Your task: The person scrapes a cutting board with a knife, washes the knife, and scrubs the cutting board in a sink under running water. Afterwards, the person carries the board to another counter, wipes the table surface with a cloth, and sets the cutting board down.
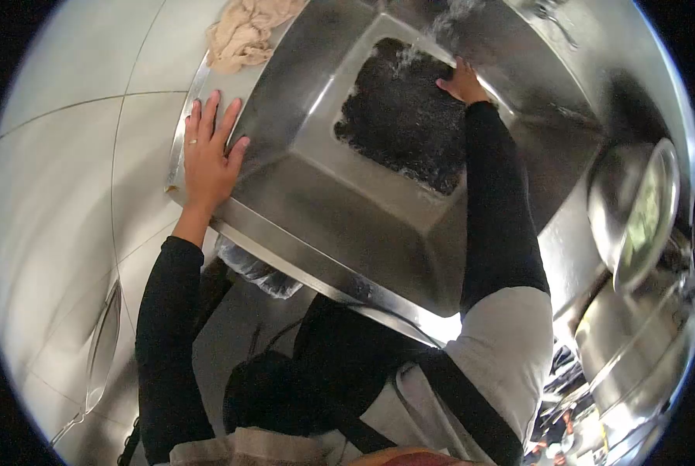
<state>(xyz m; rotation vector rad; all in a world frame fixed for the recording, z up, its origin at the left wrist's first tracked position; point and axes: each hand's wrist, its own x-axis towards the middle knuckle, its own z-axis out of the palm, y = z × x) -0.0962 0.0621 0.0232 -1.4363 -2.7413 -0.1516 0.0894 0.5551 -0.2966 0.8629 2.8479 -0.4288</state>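
A dark, rough-textured, flat mass (402, 116) with ragged edges lies on the bottom of a stainless steel sink (332, 202); I cannot tell what it is. My right hand (465, 84) reaches into the basin at the mass's upper right edge. Its thumb points out over the mass and a finger is stretched; the other fingers are partly hidden. On the sink's left rim rests my left hand (211, 159), palm down, fingers spread, a ring on one finger. Water (456, 17) splashes in at the top of the basin.
A crumpled beige cloth (246, 35) lies on the upper left corner of the sink. To the right stand a metal bowl (646, 210) and a large metal pot (635, 349). A metal utensil (105, 349) hangs against the white tiles at left. Clear plastic (258, 268) shows below the rim.
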